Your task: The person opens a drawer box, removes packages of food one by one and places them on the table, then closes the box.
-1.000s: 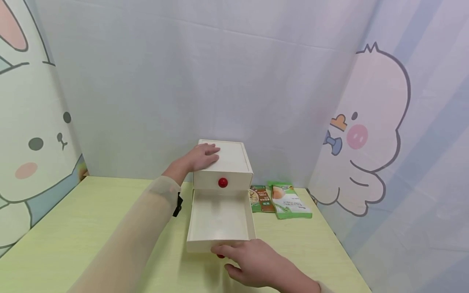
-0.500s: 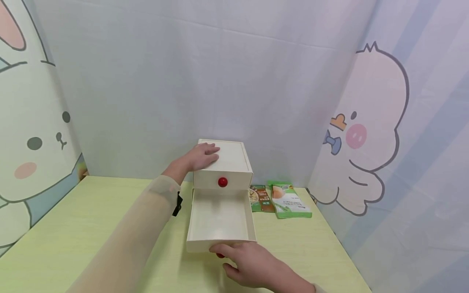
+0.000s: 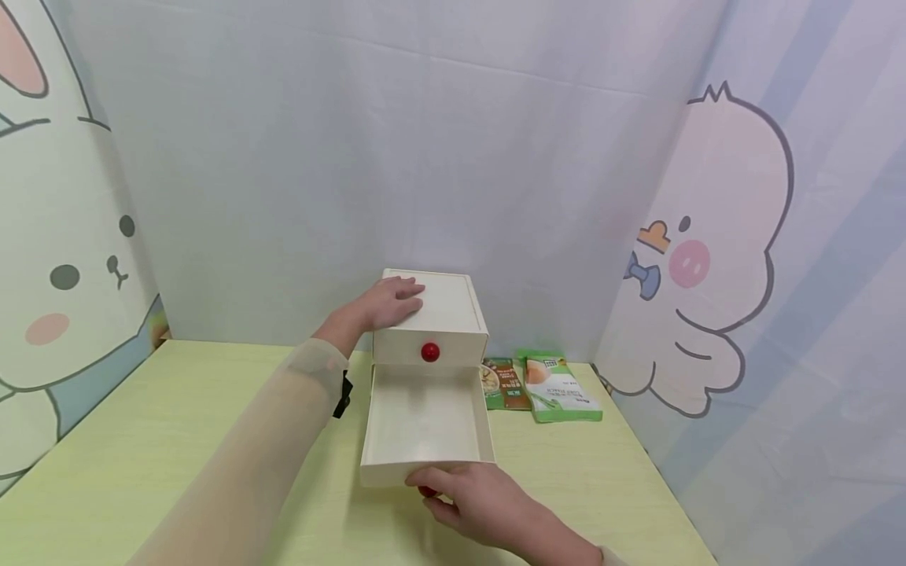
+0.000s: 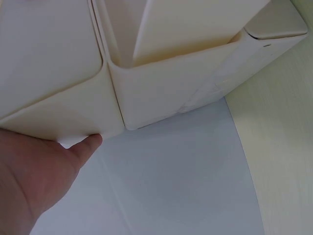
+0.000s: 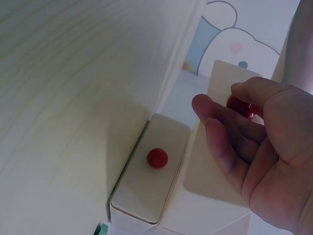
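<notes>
A white drawer cabinet with red knobs stands at the back of the table. Its middle drawer is pulled out, and I see nothing inside it. My left hand lies on the cabinet's top with its fingers extended; in the left wrist view its thumb is at the cabinet's side. My right hand is at the front of the pulled-out drawer, thumb and fingers around its red knob. Below, the bottom drawer is pushed in, its own red knob showing.
Right of the cabinet lie a brown and green food packet and a white and green packet on the pale yellow table. Curtains with cartoon animals enclose the back and sides.
The right thumb has closed in slightly toward the knob, and the right wrist has shifted a little to the left. The left hand and the pulled-out drawer stay in place.
</notes>
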Motion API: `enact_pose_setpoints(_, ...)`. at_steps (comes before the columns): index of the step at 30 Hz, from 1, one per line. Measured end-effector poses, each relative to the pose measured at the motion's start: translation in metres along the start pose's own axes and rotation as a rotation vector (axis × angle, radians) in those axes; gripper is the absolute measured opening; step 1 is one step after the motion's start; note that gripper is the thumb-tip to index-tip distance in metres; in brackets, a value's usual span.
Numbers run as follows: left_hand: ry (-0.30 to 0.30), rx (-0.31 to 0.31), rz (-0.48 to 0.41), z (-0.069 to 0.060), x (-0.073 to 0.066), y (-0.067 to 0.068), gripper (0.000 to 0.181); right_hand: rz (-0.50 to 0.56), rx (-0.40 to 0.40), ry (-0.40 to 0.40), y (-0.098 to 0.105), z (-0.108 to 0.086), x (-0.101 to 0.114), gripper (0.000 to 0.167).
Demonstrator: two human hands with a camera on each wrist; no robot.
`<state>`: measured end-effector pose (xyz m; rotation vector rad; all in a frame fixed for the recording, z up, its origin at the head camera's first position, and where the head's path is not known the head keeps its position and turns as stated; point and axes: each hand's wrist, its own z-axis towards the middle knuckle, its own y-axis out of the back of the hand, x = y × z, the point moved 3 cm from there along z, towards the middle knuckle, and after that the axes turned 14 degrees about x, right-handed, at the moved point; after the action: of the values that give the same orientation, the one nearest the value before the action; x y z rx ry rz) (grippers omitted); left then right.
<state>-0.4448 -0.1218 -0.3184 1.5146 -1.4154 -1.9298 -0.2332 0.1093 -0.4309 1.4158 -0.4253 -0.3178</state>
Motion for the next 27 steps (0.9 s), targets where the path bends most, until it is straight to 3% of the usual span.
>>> enact_pose_setpoints(21, 0.016, -0.006, -0.013, 0.0007, -0.0006, -0.0007, 0.06, -0.061, -0.089, -0.002, 0.0009, 0.0086, -0.0062, 0.024)
enact_pose_setpoints(27, 0.017, -0.007, -0.013, -0.0001, -0.0002, -0.0007, 0.06, -0.047, -0.076, -0.013, 0.0016, 0.0097, -0.0087, 0.022)
